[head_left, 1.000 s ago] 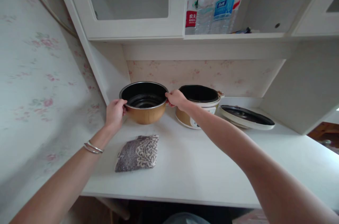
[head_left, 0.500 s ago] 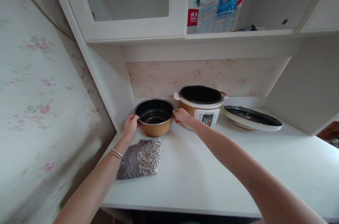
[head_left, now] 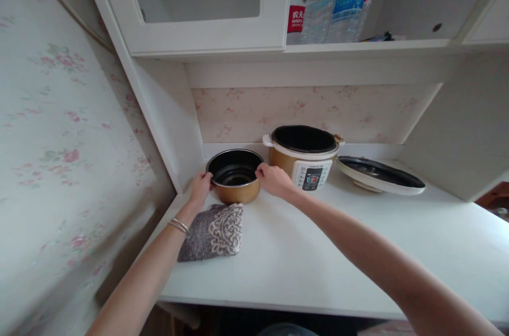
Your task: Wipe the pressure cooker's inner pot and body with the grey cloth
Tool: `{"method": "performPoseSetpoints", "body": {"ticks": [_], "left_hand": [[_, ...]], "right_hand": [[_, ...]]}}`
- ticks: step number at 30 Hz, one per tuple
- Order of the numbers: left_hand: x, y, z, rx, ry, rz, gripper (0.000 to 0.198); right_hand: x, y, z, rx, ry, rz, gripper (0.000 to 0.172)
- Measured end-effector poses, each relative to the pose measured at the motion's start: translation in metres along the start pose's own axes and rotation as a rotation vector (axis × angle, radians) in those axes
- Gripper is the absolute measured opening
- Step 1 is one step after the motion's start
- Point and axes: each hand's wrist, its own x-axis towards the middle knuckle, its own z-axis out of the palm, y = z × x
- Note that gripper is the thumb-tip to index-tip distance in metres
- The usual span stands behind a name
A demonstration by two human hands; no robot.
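Observation:
A round inner pot (head_left: 237, 194), black inside and golden brown outside with a shiny rim, stands at the back left of the white counter. My left hand (head_left: 200, 187) pinches its rim on the left side. On the right side, the fingers of my right hand (head_left: 274, 179) are closed on the same rim. Just in front of the pot lies a folded grey cloth (head_left: 214, 232) with a cream pattern, beside my left wrist. The electric cooker (head_left: 304, 158) stands lidless to the right of the pot, its inside dark. Its lid (head_left: 382, 179) lies dark side up farther right.
An overhead cabinet (head_left: 207, 39) with a glass door hangs above the counter (head_left: 302, 262). Several plastic bottles (head_left: 345, 5) stand on its open shelf. A side panel (head_left: 159, 113) and flowered wall (head_left: 63, 166) bound the left. Another panel (head_left: 453, 134) closes off the right.
The view has shifted slightly. The pot sits a little closer to the cloth, and my right hand's fingers reach slightly farther over its rim. Both hands stay on the pot.

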Motion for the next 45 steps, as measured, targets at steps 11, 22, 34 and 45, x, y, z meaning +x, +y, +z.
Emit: {"method": "performPoseSetpoints", "body": {"ticks": [11, 22, 34, 45], "left_hand": [[0.003, 0.007, -0.001, 0.101, -0.127, -0.107, 0.009], [0.005, 0.01, 0.0, 0.251, -0.149, -0.128, 0.02], [0.017, 0.034, -0.009, 0.532, -0.258, -0.094, 0.029], [0.023, 0.022, -0.011, 0.621, -0.31, -0.022, 0.032]], "right_hand": [[-0.116, -0.044, 0.14, -0.22, -0.297, -0.71, 0.087], [-0.189, 0.034, 0.111, -0.234, -0.221, -0.827, 0.068], [-0.202, 0.062, 0.042, -0.129, -0.232, -0.666, 0.048], [-0.156, 0.149, -0.009, 1.018, 0.012, 0.463, 0.086]]}}
